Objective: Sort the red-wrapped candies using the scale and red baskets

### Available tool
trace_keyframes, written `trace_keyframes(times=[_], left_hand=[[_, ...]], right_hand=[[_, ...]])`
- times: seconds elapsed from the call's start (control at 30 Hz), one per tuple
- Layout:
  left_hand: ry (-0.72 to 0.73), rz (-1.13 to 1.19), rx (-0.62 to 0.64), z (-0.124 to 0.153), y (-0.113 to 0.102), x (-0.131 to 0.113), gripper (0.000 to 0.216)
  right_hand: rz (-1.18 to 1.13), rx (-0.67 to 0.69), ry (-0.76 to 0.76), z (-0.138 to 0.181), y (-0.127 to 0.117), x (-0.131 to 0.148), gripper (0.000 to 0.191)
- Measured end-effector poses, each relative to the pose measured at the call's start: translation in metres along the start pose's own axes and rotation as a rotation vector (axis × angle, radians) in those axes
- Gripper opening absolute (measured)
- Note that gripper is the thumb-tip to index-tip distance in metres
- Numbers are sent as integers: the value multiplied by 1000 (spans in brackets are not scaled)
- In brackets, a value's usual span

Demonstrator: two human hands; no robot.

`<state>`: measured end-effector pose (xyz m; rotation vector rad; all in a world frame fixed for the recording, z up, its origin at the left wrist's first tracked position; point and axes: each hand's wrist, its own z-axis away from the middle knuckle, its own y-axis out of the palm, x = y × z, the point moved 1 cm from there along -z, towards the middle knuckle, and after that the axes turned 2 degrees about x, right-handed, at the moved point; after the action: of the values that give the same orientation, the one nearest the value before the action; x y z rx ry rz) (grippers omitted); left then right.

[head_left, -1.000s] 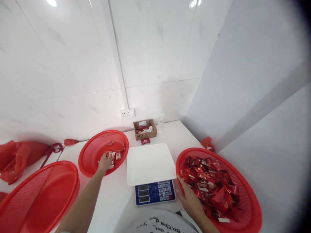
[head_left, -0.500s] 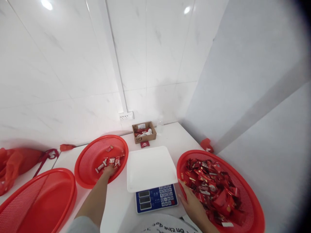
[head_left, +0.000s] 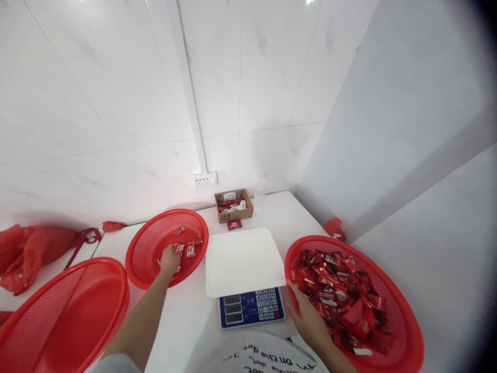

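Note:
My left hand [head_left: 170, 260] reaches into a round red mesh basket [head_left: 145, 235] that holds a few small wrapped candies [head_left: 190, 250]. Its fingers are curled down and closed on candies there, partly hidden by the hand itself. At the right, my right hand [head_left: 306, 316] grips the near left rim of a bigger red basket [head_left: 413, 331], which is heaped with red wrapped packets [head_left: 341, 295]. Between the two baskets stands a digital scale [head_left: 250, 309] with a bare white tray [head_left: 244, 264].
Another red basket [head_left: 121, 290] sits at the left front, with a red plastic bag [head_left: 42, 254] behind it. Near the wall are a small cardboard box [head_left: 234, 213] of packets, one red packet [head_left: 234, 225] and a clear cup [head_left: 259, 198]. A wall [head_left: 388, 171] bounds the right.
My left hand has drawn its fingers in over the candies and shifted slightly up and left among them. My right hand remains at the big basket's rim. The camera view has shifted a little.

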<state>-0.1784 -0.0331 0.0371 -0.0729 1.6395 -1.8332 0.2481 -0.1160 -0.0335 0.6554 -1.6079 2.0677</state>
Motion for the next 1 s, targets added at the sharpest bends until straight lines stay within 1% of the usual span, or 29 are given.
trace_keyframes(times=[0.07, 0.13, 0.23, 0.3, 0.4, 0.5, 0.57, 0.6, 0.67, 0.73, 0.8, 0.87, 0.9, 1.0], left_hand=[[63, 70, -34, 7, 2, -15, 31], [181, 134, -50, 20, 12, -36, 34], [386, 204, -24, 46, 36, -68, 38], [506, 224, 12, 65, 55, -85, 43], [612, 226, 54, 88, 79, -99, 52], [681, 136, 64, 94, 91, -104, 59], [692, 39, 21, 89, 91, -100, 64], [673, -7, -21, 84, 89, -96, 62], [585, -80, -116, 70, 82, -81, 52], [480, -163, -173, 57, 73, -60, 47], [436, -248, -186, 45, 63, -37, 45], [465, -322, -182, 35, 53, -14, 44], [444, -346, -174, 30, 48, -4, 45], [238, -365, -179, 17, 29, 22, 46]], right_hand=[[-2, -9, 1, 0, 0, 0, 55], [-2, -21, -9, 0, 0, -1, 55], [-1, -29, -25, 0, 1, -2, 55], [1, -23, -23, 0, 1, -2, 55], [6, -9, -6, 1, 1, -1, 56], [5, 3, -4, 1, -1, 0, 56], [0, 9, -2, 2, -2, 1, 56], [-3, 11, 1, 2, -2, 1, 56], [-9, 8, -1, 3, -3, 1, 55], [-10, 7, -7, 3, -3, 2, 55], [-8, 8, -6, 2, -3, 3, 56], [-7, 14, 4, 2, -3, 3, 55], [-10, 19, 8, 1, -3, 3, 55], [-35, 24, 10, 1, -2, 1, 56]])
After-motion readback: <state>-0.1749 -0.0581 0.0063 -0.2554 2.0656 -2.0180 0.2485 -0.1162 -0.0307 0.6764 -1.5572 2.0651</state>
